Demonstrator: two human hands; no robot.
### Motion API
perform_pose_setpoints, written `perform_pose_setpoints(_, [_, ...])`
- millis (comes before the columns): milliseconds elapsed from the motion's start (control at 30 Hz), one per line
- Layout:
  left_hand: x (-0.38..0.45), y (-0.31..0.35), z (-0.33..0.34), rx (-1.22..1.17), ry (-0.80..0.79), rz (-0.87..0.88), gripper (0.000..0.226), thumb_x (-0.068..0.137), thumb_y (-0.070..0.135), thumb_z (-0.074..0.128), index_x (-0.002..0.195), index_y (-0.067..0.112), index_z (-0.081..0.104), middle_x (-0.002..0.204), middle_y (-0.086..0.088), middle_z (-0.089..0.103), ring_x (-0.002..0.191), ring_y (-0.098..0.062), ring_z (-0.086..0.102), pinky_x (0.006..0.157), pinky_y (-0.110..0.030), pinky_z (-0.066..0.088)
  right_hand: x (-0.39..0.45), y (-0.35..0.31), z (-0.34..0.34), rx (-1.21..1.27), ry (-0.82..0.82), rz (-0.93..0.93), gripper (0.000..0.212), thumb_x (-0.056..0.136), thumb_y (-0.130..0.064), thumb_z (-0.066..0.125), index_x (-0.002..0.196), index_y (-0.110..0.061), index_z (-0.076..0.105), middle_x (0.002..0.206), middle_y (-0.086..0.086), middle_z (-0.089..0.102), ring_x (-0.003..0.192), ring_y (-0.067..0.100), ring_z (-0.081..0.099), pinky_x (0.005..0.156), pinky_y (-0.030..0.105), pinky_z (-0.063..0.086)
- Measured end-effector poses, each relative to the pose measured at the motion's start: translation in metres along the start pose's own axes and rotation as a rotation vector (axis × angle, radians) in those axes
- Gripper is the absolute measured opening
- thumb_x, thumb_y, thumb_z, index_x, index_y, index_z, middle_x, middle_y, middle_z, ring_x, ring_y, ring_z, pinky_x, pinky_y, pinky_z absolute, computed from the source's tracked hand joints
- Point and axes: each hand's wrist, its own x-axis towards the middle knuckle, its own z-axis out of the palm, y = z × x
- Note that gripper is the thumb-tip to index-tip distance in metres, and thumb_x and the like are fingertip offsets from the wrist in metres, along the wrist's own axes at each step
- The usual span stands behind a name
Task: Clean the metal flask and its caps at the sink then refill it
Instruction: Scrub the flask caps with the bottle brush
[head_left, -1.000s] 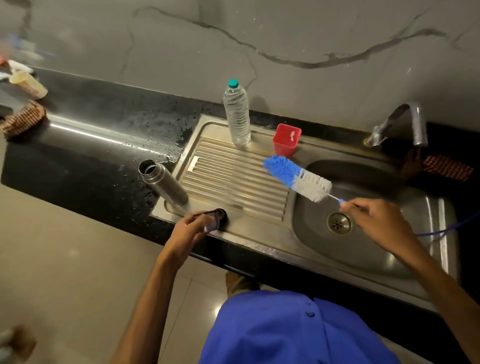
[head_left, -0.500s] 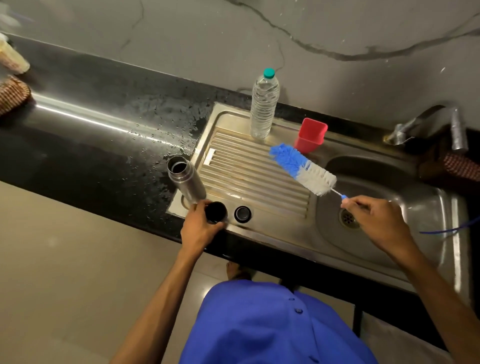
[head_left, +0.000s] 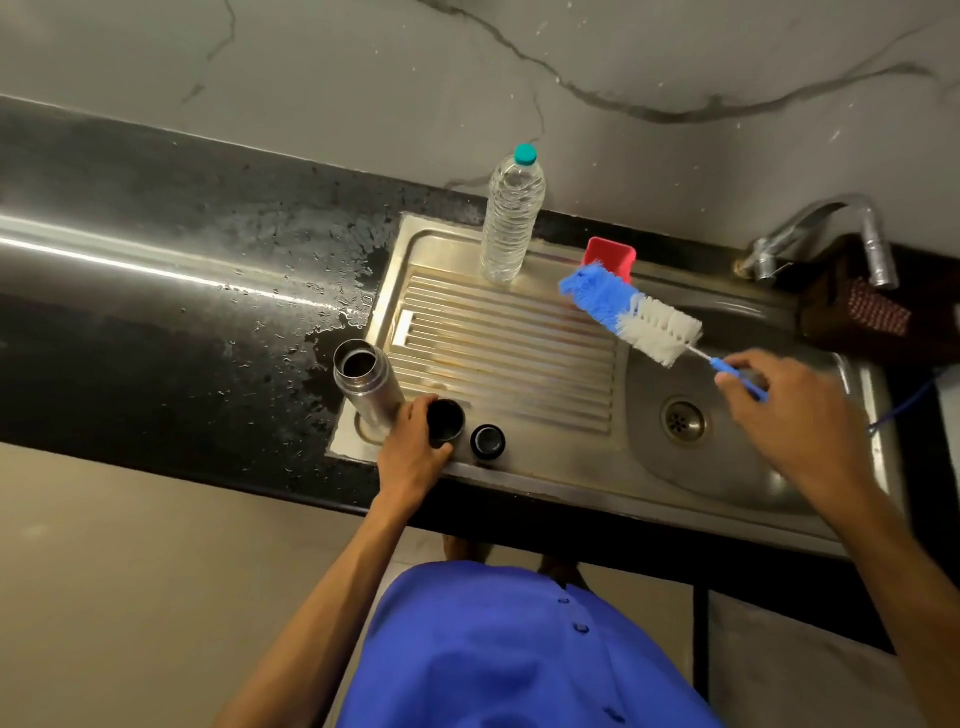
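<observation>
The metal flask (head_left: 366, 384) stands open and upright at the front left corner of the sink's drainboard (head_left: 498, 343). Right beside it, my left hand (head_left: 413, 447) holds a dark cup-shaped cap (head_left: 445, 420), mouth up. A second, smaller black cap (head_left: 488, 440) sits on the drainboard just to the right, untouched. My right hand (head_left: 779, 410) grips the blue handle of a bottle brush (head_left: 631, 314) with blue and white bristles, held in the air over the edge between drainboard and basin.
A clear water bottle (head_left: 511, 218) with a teal top and a red cup (head_left: 610, 260) stand at the drainboard's back. The basin drain (head_left: 682, 420) lies under my right hand, the tap (head_left: 831, 234) at the back right. The black counter (head_left: 182, 291) is wet.
The view has shifted and drawn closer. My left hand has set one cap down on the drainboard and keeps hold of the other. The brush has lifted slightly toward the back.
</observation>
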Motion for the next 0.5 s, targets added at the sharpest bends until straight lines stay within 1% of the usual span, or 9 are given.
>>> perform_pose_setpoints(100, [-0.003, -0.005, -0.002, -0.014, -0.021, 0.031, 0.072, 0.082, 0.016, 0.082, 0.144, 0.027, 0.047, 0.146, 0.0, 0.052, 0.121, -0.026, 0.062, 0.081, -0.038, 0.052, 0.011, -0.003, -0.022, -0.187, 0.077, 0.008, 0.027, 0.099, -0.03, 0.063, 0.122, -0.019, 0.071, 0.106, 0.015, 0.063, 0.088, 0.041, 0.062, 0.069, 0.035, 0.035])
perform_pose_setpoints(167, [-0.006, -0.01, -0.004, -0.033, -0.027, 0.044, 0.074, 0.081, 0.018, 0.085, 0.143, 0.028, 0.047, 0.146, 0.0, 0.053, 0.121, -0.024, 0.062, 0.085, -0.036, 0.051, 0.024, -0.003, -0.032, -0.3, 0.123, 0.004, 0.027, 0.099, -0.03, 0.061, 0.122, -0.02, 0.072, 0.112, 0.016, 0.062, 0.091, 0.046, 0.063, 0.073, 0.043, 0.042])
perform_pose_setpoints(200, [-0.008, -0.012, -0.005, -0.037, -0.03, 0.044, 0.075, 0.082, 0.02, 0.085, 0.144, 0.029, 0.046, 0.146, 0.0, 0.054, 0.118, -0.022, 0.064, 0.085, -0.036, 0.052, 0.032, -0.002, -0.034, -0.344, 0.136, -0.008, 0.027, 0.099, -0.03, 0.06, 0.121, -0.019, 0.072, 0.112, 0.016, 0.062, 0.091, 0.047, 0.064, 0.074, 0.045, 0.043])
perform_pose_setpoints(267, [-0.014, -0.016, -0.008, -0.026, -0.031, 0.037, 0.075, 0.084, 0.021, 0.084, 0.148, 0.03, 0.045, 0.145, -0.002, 0.055, 0.097, -0.012, 0.069, 0.082, -0.033, 0.054, 0.051, -0.002, -0.038, -0.412, 0.142, -0.034, 0.027, 0.099, -0.029, 0.059, 0.118, -0.016, 0.072, 0.112, 0.017, 0.061, 0.09, 0.046, 0.065, 0.072, 0.043, 0.039])
perform_pose_setpoints(300, [-0.018, -0.018, -0.01, -0.023, -0.022, 0.029, 0.073, 0.086, 0.021, 0.083, 0.148, 0.028, 0.046, 0.144, -0.002, 0.055, 0.087, -0.004, 0.066, 0.081, -0.03, 0.053, 0.061, -0.004, -0.039, -0.447, 0.146, -0.051, 0.025, 0.098, -0.027, 0.059, 0.115, -0.015, 0.072, 0.111, 0.017, 0.062, 0.089, 0.046, 0.066, 0.07, 0.041, 0.036])
perform_pose_setpoints(333, [-0.022, -0.021, -0.013, -0.027, -0.006, 0.021, 0.069, 0.087, 0.021, 0.082, 0.147, 0.026, 0.05, 0.143, -0.002, 0.055, 0.082, 0.001, 0.061, 0.082, -0.029, 0.052, 0.07, -0.007, -0.039, -0.485, 0.153, -0.08, 0.022, 0.097, -0.025, 0.059, 0.111, -0.014, 0.073, 0.109, 0.017, 0.063, 0.086, 0.044, 0.067, 0.069, 0.04, 0.037])
perform_pose_setpoints(367, [-0.026, -0.025, -0.016, -0.048, 0.01, 0.009, 0.062, 0.088, 0.022, 0.082, 0.143, 0.023, 0.054, 0.141, -0.003, 0.055, 0.082, 0.002, 0.058, 0.084, -0.029, 0.052, 0.079, -0.01, -0.039, -0.529, 0.161, -0.12, 0.02, 0.095, -0.023, 0.06, 0.106, -0.014, 0.074, 0.106, 0.016, 0.063, 0.083, 0.042, 0.068, 0.069, 0.039, 0.04])
perform_pose_setpoints(433, [-0.032, -0.034, -0.025, -0.15, 0.044, -0.038, 0.044, 0.087, 0.026, 0.084, 0.125, 0.022, 0.062, 0.133, -0.002, 0.059, 0.085, -0.001, 0.063, 0.085, -0.034, 0.058, 0.098, -0.017, -0.037, -0.59, 0.151, -0.191, 0.017, 0.094, -0.022, 0.061, 0.098, -0.013, 0.075, 0.099, 0.014, 0.061, 0.077, 0.04, 0.067, 0.071, 0.041, 0.049])
perform_pose_setpoints(500, [-0.036, -0.043, -0.035, -0.25, 0.071, -0.09, 0.035, 0.085, 0.032, 0.086, 0.11, 0.024, 0.063, 0.118, 0.002, 0.062, 0.091, -0.01, 0.069, 0.082, -0.039, 0.062, 0.117, -0.027, -0.038, -0.633, 0.099, -0.248, 0.015, 0.093, -0.023, 0.065, 0.096, -0.013, 0.075, 0.095, 0.012, 0.057, 0.078, 0.04, 0.066, 0.074, 0.043, 0.051])
